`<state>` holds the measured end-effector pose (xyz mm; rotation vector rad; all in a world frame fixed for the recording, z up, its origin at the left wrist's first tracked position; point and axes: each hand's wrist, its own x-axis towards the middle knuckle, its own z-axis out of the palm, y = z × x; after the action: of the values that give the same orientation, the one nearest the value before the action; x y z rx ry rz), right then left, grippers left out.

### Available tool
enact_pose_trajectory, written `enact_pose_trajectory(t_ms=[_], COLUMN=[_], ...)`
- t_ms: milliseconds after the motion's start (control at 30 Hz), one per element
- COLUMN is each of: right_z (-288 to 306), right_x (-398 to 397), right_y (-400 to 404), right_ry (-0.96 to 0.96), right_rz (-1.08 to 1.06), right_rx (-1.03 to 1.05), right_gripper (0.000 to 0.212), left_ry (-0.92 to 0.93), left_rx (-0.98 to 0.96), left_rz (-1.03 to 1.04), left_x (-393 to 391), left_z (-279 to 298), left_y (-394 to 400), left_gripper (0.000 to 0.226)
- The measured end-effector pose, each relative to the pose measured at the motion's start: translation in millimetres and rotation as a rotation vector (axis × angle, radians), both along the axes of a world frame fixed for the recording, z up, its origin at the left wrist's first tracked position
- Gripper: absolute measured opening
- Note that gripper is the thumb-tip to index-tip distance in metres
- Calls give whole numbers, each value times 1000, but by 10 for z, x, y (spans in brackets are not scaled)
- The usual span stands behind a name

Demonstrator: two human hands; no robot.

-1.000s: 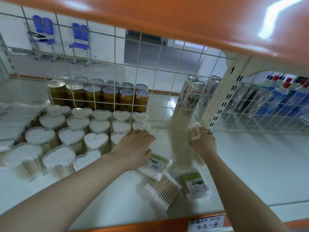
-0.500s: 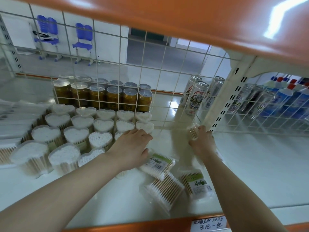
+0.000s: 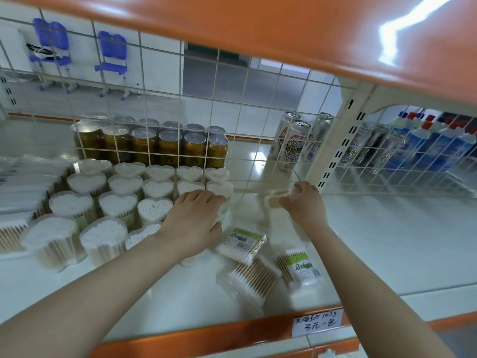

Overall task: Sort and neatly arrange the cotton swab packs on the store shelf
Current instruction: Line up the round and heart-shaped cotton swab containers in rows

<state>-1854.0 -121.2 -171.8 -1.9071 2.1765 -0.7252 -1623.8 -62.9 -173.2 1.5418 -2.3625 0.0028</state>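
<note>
Head view: right hand [image 3: 303, 202] now leftward

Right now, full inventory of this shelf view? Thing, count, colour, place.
Heart-shaped swab tubs: about twenty, clear with white tips, packed in rows at left of shelf.
Flat swab packs: three loose, clear, two with green labels, front centre of shelf.
Swab pack in hand: one, blurred, wooden sticks, held near the wire grid.
Gold cans: about a dozen, behind the grid, back left.
Tall cans: several, silver with red print, behind the grid, centre-right.
Bottles: several, blue and white with red caps, far right.
Price tag: one, white, handwritten, on the orange shelf edge.
Chairs: two, blue, background.
Left hand: rests on tubs at the block's right edge.
Right hand: fingers grip the blurred pack.
</note>
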Motion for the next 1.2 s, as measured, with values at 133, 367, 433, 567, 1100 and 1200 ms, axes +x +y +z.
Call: enact_pose_trajectory(t_ms=[133, 367, 433, 567, 1100, 1200], right_z=[91, 213, 247, 303, 348, 329], right_x=[47, 263, 355, 526, 792, 774], right_y=[104, 300, 374, 503, 688, 724], right_ry=[-95, -151, -163, -187, -256, -301], right_rz=[2, 100, 137, 214, 346, 372], right_rx=[-56, -133, -144, -138, -141, -144], right_gripper=[49, 31, 27, 27, 28, 28], left_ry=[32, 102, 98, 73, 194, 222], left_rx=[-16, 28, 25, 13, 106, 102], left_rz=[23, 42, 48, 59, 32, 21], left_x=[38, 77, 94, 130, 248, 264], left_z=[20, 56, 61, 64, 60, 99], left_y=[49, 107, 121, 140, 188, 231], left_gripper=[56, 64, 65, 68, 52, 61])
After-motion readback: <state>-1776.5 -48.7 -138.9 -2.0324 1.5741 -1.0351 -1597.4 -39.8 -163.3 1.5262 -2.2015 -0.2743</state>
